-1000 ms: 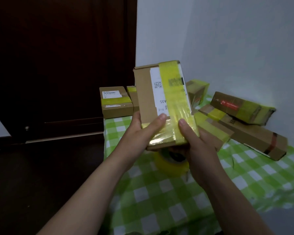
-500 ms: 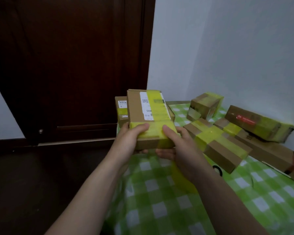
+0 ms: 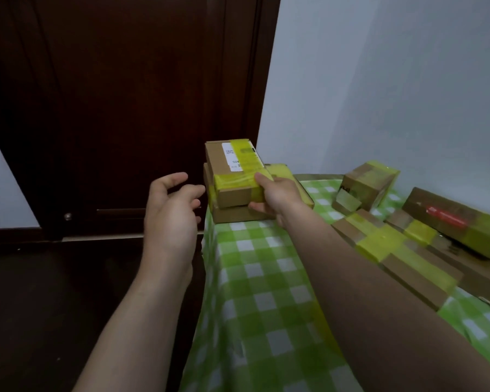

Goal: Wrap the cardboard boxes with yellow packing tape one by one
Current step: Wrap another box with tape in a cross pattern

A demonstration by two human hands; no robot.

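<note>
A cardboard box banded with yellow tape and bearing a white label lies on top of another taped box at the table's far left corner. My right hand grips its near right end, thumb on the taped top and fingers underneath. My left hand hovers off the table's left edge, a short way from the box, fingers loosely spread and holding nothing. The tape roll is not visible; my right forearm covers the middle of the table.
A green-and-white checked cloth covers the table. Several taped boxes lie at the right: a small one, a long flat one and one with a red label. A dark door and dark floor are at the left.
The box went from both hands, held up near me, forward and down onto the far-left box. My left hand let go and drew back to the left.
</note>
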